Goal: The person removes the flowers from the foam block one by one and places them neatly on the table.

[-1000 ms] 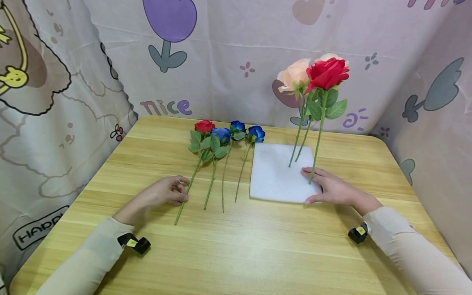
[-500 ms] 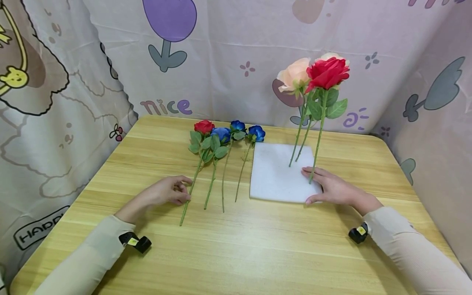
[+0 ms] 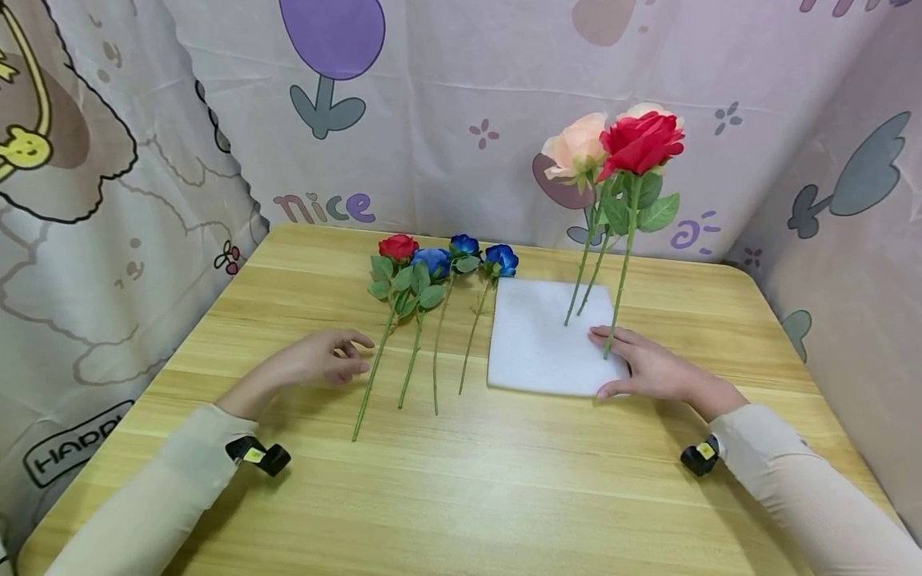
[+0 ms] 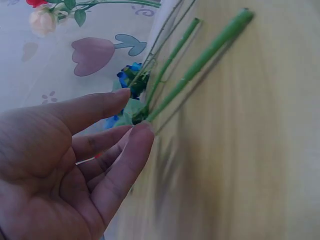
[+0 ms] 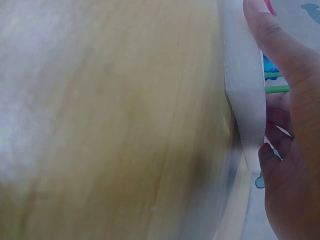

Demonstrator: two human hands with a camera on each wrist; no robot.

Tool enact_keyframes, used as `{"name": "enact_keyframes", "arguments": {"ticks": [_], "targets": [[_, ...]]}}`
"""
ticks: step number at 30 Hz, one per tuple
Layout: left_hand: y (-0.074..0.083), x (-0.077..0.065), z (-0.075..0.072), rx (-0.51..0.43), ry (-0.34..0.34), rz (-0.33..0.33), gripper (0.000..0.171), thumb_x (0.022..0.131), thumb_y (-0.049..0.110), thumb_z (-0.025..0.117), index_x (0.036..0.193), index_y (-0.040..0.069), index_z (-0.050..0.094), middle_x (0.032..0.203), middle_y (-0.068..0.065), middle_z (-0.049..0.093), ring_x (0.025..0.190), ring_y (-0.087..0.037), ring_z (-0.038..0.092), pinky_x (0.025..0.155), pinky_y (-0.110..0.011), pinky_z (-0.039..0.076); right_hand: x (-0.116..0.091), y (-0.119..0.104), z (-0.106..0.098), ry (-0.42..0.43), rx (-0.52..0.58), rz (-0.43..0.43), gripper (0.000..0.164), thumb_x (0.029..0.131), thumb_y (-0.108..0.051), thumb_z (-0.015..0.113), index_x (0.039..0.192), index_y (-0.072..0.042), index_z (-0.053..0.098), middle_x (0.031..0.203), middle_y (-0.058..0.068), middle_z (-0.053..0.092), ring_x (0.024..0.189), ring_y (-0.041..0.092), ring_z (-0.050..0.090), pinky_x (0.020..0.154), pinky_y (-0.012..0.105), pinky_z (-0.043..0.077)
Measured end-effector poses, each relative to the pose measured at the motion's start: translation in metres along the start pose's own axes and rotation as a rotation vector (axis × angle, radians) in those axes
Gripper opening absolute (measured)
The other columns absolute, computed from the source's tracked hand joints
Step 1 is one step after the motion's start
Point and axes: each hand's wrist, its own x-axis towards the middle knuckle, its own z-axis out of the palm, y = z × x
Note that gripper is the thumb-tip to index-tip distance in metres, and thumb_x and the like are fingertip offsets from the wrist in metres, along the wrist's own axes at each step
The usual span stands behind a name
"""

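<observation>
My left hand (image 3: 317,364) hovers just left of the stem of a lying red rose (image 3: 398,248), holding nothing. In the left wrist view its thumb and index finger are apart, close to the green stem (image 4: 205,60). Beside that rose lie three blue roses (image 3: 432,262), stems toward me. My right hand (image 3: 651,368) rests on the front right corner of a white foam board (image 3: 540,344), fingers on top and thumb along the front edge. A red rose (image 3: 641,144), a peach rose (image 3: 576,148) and a paler bloom behind them stand upright in the board.
Everything lies on a wood-grain table (image 3: 461,496). A printed curtain (image 3: 446,96) hangs behind it and at both sides. A black camera (image 3: 259,456) is strapped at the left wrist, another camera (image 3: 700,456) at the right.
The lying red rose's stem end has shifted slightly right. My left hand has let go of that stem and lifted a little away. My right hand has stayed in place.
</observation>
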Motion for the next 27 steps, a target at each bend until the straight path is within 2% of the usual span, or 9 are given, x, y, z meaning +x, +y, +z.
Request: {"name": "enact_keyframes", "arguments": {"ticks": [5, 12, 21, 27], "targets": [[0.01, 0.002, -0.004, -0.01, 0.003, 0.009, 0.05, 0.097, 0.022, 0.064, 0.137, -0.003, 0.049, 0.104, -0.015, 0.06, 0.084, -0.026, 0.066, 0.074, -0.035, 0.059, 0.0, 0.0, 0.0, 0.003, 0.003, 0.001, 0.107, 0.072, -0.065, 0.073, 0.148, 0.002, 0.038, 0.154, 0.016, 0.032, 0.14, 0.039, 0.027, 0.112, 0.056, 0.027], [0.029, 0.014, -0.005, -0.012, -0.021, 0.028, 0.055, 0.097, 0.026, 0.064, 0.141, -0.002, 0.047, 0.111, -0.015, 0.061, 0.093, -0.029, 0.066, 0.078, -0.036, 0.059, 0.0, 0.002, 0.001, 0.005, 0.002, 0.0, 0.107, 0.072, -0.065, 0.073, 0.148, 0.002, 0.038, 0.154, 0.016, 0.033, 0.14, 0.039, 0.028, 0.112, 0.056, 0.027], [0.047, 0.035, 0.002, 0.159, -0.025, 0.102, 0.051, 0.097, 0.034, 0.064, 0.138, 0.005, 0.054, 0.117, -0.003, 0.064, 0.111, -0.022, 0.059, 0.096, -0.044, 0.049, 0.0, 0.002, 0.002, 0.007, -0.008, -0.001, 0.107, 0.072, -0.066, 0.072, 0.148, 0.001, 0.038, 0.154, 0.016, 0.033, 0.14, 0.039, 0.029, 0.112, 0.055, 0.027], [0.061, 0.048, 0.007, 0.128, -0.032, 0.123, 0.054, 0.096, 0.039, 0.064, 0.139, 0.007, 0.054, 0.13, -0.009, 0.061, 0.122, -0.026, 0.054, 0.103, -0.048, 0.044, 0.001, 0.002, 0.002, 0.007, -0.006, -0.004, 0.107, 0.072, -0.066, 0.072, 0.148, 0.001, 0.038, 0.154, 0.016, 0.033, 0.14, 0.039, 0.028, 0.112, 0.055, 0.027]]}}
